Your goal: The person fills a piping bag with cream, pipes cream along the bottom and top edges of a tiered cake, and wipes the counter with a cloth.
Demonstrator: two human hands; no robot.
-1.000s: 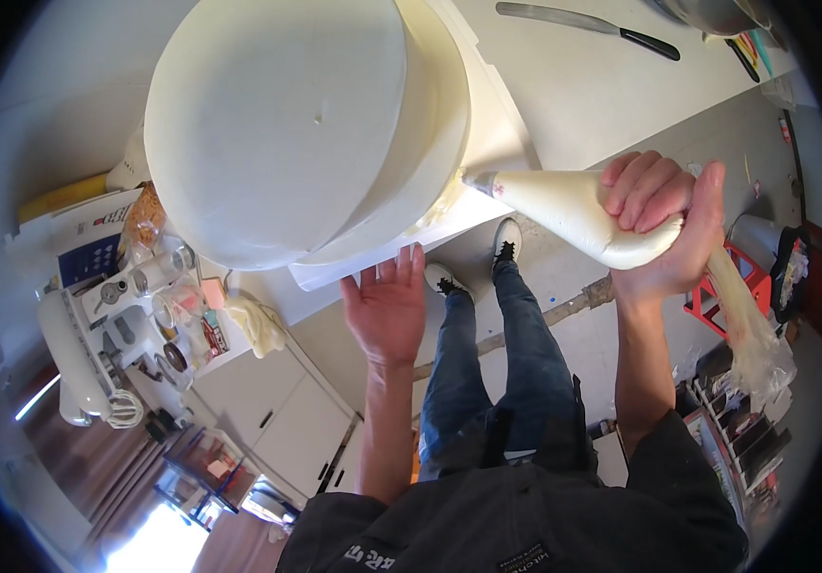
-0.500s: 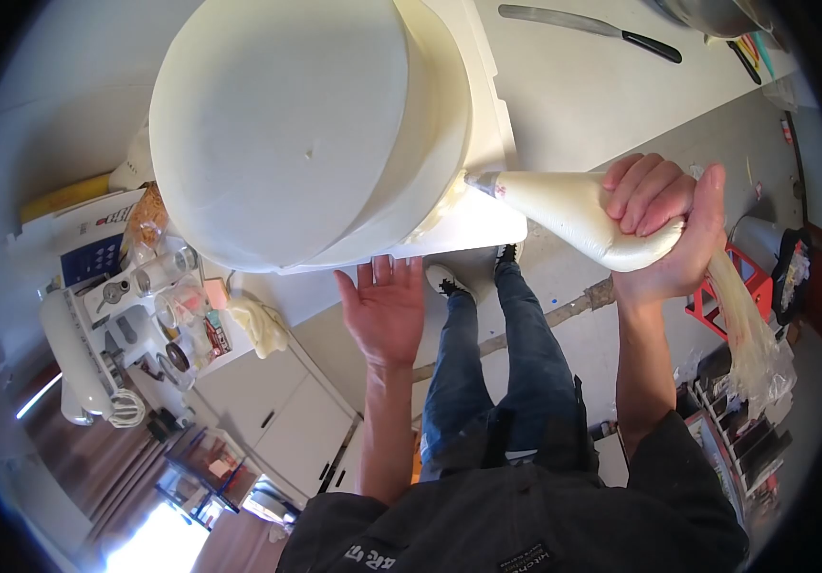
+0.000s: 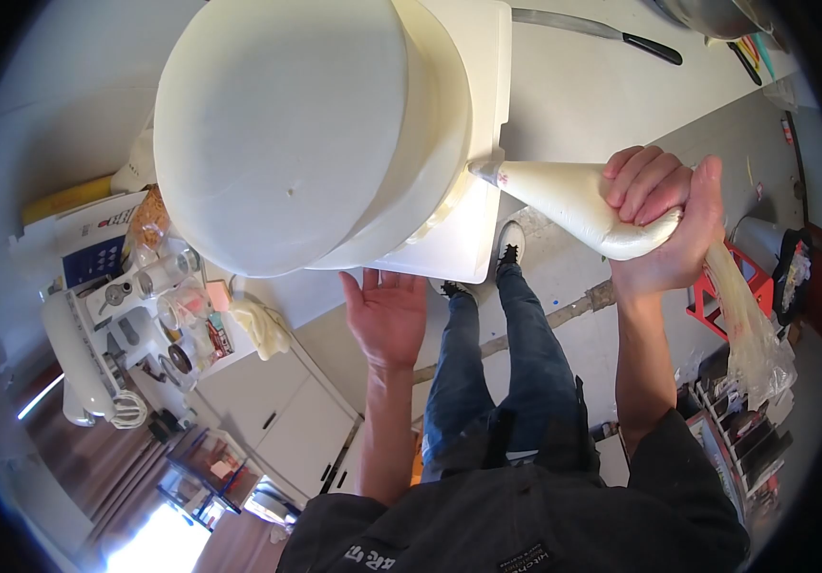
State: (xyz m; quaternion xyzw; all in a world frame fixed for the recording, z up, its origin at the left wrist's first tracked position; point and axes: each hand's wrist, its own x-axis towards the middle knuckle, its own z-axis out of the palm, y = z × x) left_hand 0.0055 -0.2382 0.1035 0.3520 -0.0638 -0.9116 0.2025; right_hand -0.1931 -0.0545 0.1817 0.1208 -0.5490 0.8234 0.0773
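A tall white tiered cake [image 3: 282, 134] stands on a square white board [image 3: 483, 105]. Cream lies along the base of the lower tier, on the right. My right hand [image 3: 664, 215] is wrapped round a piping bag [image 3: 564, 201] full of pale cream, its twisted tail hanging below the fist. The bag's metal nozzle [image 3: 487, 170] points left, close to the cake's base; whether it touches the cream is unclear. Palm up, my left hand [image 3: 387, 320] is open at the near edge of the board, its fingers stretched out and their tips partly hidden beneath.
On the table [image 3: 583, 81] behind the board lies a palette knife [image 3: 611, 31] with a black handle. A metal bowl [image 3: 712, 14] sits at the far right corner. To the left are a stand mixer [image 3: 82, 353], several jars and a cloth [image 3: 260, 327]. A red stool [image 3: 745, 286] stands on the floor.
The board with the cake has turned clockwise, its near corner swinging down and to the left. My right hand and the piping bag have shifted slightly up. My left hand stays nearly in place.
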